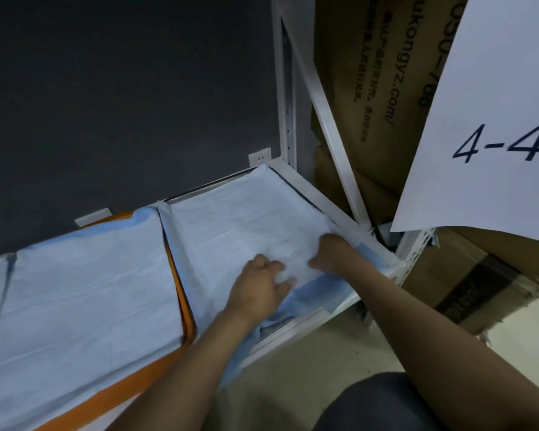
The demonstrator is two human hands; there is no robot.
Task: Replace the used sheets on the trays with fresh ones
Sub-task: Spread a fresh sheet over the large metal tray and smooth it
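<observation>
A pale blue sheet (231, 225) covers the right tray on a low white shelf (321, 197). Its darker blue border folds up along the front right edge and hangs over the front. My left hand (259, 284) lies on the sheet near its front, fingers spread and lightly bent. My right hand (330, 251) rests on the sheet beside the shelf's right rail, fingers curled down onto the fabric. To the left, an orange tray (185, 309) carries another pale blue sheet (81, 293).
White rack uprights (285, 88) rise at the right. Cardboard boxes (371, 73) stand behind them, and a box with dark tape (467, 287) sits on the floor. A white paper marked "4-4" (495, 119) hangs at the upper right. A dark wall is behind.
</observation>
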